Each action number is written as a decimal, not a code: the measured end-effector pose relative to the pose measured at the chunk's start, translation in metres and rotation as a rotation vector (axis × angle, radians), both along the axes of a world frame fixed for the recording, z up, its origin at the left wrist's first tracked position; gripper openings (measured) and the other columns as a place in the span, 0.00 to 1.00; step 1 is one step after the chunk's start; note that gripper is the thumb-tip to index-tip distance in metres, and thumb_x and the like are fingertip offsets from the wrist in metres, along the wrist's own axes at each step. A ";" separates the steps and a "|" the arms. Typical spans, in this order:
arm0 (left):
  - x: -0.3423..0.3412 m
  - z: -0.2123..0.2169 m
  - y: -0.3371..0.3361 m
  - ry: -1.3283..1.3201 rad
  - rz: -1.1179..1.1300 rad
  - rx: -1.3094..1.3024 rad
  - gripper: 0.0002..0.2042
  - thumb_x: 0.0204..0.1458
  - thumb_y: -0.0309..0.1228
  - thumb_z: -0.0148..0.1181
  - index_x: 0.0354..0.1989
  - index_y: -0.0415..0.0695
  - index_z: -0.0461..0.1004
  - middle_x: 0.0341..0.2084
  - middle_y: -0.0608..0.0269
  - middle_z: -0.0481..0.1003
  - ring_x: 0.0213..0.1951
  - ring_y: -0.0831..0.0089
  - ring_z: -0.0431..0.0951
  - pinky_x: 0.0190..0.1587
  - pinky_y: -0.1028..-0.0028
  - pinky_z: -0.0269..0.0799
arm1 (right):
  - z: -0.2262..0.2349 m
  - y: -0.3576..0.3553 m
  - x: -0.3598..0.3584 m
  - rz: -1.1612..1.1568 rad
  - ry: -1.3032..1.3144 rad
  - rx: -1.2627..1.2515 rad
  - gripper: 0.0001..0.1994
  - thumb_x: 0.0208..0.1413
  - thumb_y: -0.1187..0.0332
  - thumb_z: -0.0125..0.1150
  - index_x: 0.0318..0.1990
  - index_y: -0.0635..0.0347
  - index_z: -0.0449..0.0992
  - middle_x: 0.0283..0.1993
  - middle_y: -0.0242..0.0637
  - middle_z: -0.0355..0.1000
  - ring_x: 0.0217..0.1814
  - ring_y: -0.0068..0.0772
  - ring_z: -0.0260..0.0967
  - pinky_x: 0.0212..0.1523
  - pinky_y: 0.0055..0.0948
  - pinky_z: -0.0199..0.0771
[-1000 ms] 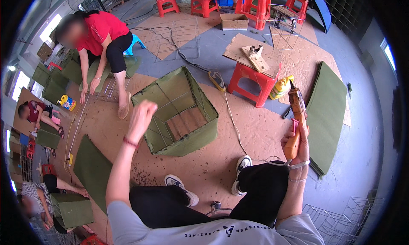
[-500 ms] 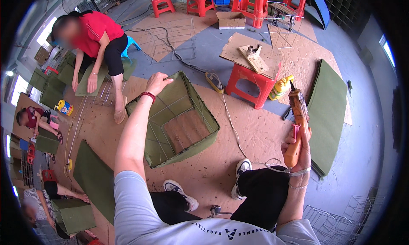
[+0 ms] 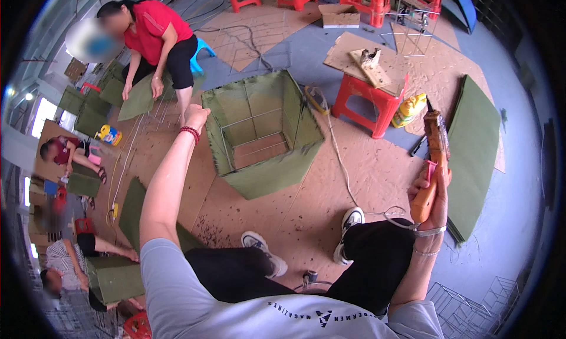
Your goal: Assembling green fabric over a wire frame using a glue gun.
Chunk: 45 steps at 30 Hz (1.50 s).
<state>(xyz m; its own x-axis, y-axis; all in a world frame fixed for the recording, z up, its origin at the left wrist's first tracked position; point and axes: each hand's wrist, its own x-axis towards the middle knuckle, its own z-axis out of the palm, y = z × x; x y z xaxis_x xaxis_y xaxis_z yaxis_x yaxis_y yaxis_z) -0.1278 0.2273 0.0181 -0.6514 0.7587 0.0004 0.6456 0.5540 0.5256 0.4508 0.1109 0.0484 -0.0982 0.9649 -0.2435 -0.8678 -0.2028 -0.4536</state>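
Right hand (image 3: 433, 188), orange tool (image 3: 435, 156) upright

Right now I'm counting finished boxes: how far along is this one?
Green cloth already covers the sides of the box, though wire bars show inside. The left hand grips its corner; the right hand holds an orange tool. More green panels lie unused beside it.

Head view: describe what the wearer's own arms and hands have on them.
Both forearms are bare below short light grey sleeves. The left hand has a dark red beaded bracelet at the wrist. The right hand has a thin clear band and a fine bracelet at the wrist. No gloves.
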 end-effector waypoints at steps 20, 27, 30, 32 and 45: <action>0.117 -0.008 -0.286 -1.011 0.225 0.289 0.20 0.49 0.19 0.56 0.50 0.45 0.60 0.47 0.62 0.67 0.47 0.71 0.71 0.46 0.68 0.72 | 0.058 -0.009 -0.156 0.923 -0.457 0.217 0.25 0.42 0.78 0.62 0.52 0.63 0.66 0.49 0.36 0.71 0.53 0.29 0.67 0.51 0.28 0.68; 0.134 -0.025 -0.370 -1.019 0.270 0.499 0.28 0.45 0.13 0.48 0.58 0.43 0.57 0.50 0.61 0.67 0.47 0.73 0.71 0.47 0.74 0.70 | -0.003 -0.080 -0.243 1.149 -0.284 -0.037 0.20 0.43 0.80 0.61 0.47 0.64 0.68 0.42 0.36 0.73 0.43 0.28 0.71 0.42 0.25 0.71; 0.150 -0.034 -0.389 -1.041 0.281 0.599 0.30 0.45 0.12 0.46 0.60 0.43 0.56 0.50 0.61 0.67 0.48 0.73 0.71 0.49 0.74 0.68 | -0.027 -0.123 -0.260 1.207 -0.332 -0.126 0.17 0.46 0.78 0.62 0.46 0.64 0.69 0.39 0.36 0.74 0.41 0.27 0.72 0.42 0.24 0.71; 0.159 -0.033 -0.397 -1.067 0.298 0.622 0.30 0.45 0.11 0.45 0.60 0.42 0.56 0.51 0.61 0.67 0.49 0.74 0.70 0.51 0.74 0.66 | -0.038 -0.150 -0.263 1.237 -0.361 -0.163 0.16 0.47 0.77 0.62 0.45 0.63 0.70 0.38 0.36 0.75 0.40 0.27 0.72 0.41 0.24 0.71; 0.158 -0.042 -0.413 -1.132 0.241 0.552 0.27 0.44 0.10 0.45 0.57 0.38 0.59 0.47 0.62 0.68 0.48 0.77 0.69 0.53 0.76 0.63 | -0.054 -0.167 -0.242 1.254 -0.251 -0.297 0.14 0.51 0.69 0.63 0.44 0.61 0.69 0.41 0.39 0.74 0.45 0.35 0.73 0.46 0.28 0.72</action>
